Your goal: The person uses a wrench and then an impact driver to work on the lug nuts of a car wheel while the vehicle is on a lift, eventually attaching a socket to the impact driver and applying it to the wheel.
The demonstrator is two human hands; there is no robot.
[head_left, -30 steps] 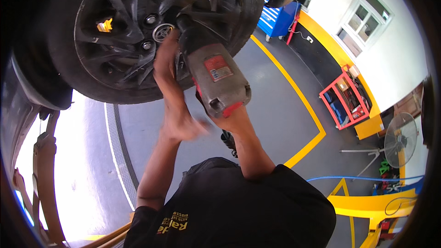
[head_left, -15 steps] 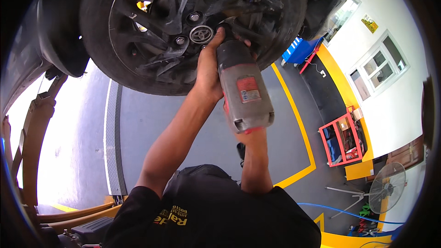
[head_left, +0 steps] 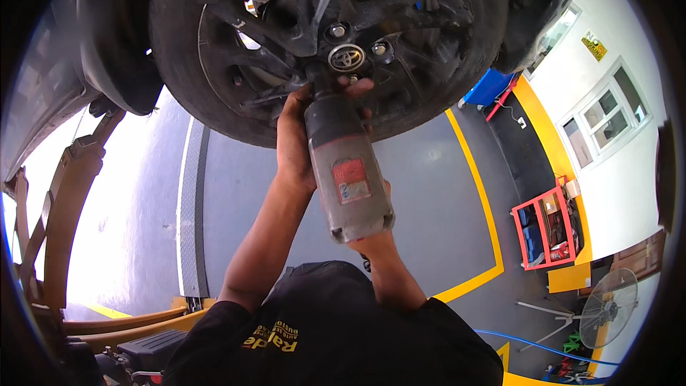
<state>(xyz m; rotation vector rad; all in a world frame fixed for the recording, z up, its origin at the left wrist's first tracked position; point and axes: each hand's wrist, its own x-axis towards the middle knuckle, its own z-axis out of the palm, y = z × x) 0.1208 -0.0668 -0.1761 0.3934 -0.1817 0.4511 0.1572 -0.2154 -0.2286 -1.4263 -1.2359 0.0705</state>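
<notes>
Now | step: impact wrench (head_left: 348, 171) nose pressed to a lug nut below the wheel (head_left: 329, 43) hub | left hand (head_left: 296, 139) fingers wrapped round barrel | right hand (head_left: 371, 232) gripping handle beneath | next, judged: keep socket square on nut.

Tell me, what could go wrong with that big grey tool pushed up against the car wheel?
The left hand wraps the nose of the impact wrench right beside the wheel; if the tool slips, fingers could get pinched against the spokes. The right hand carries the heavy body from behind, mostly hidden, so a sudden twist might wrench that wrist. The car hangs overhead, so a loosened wheel could drop toward the person.
</notes>
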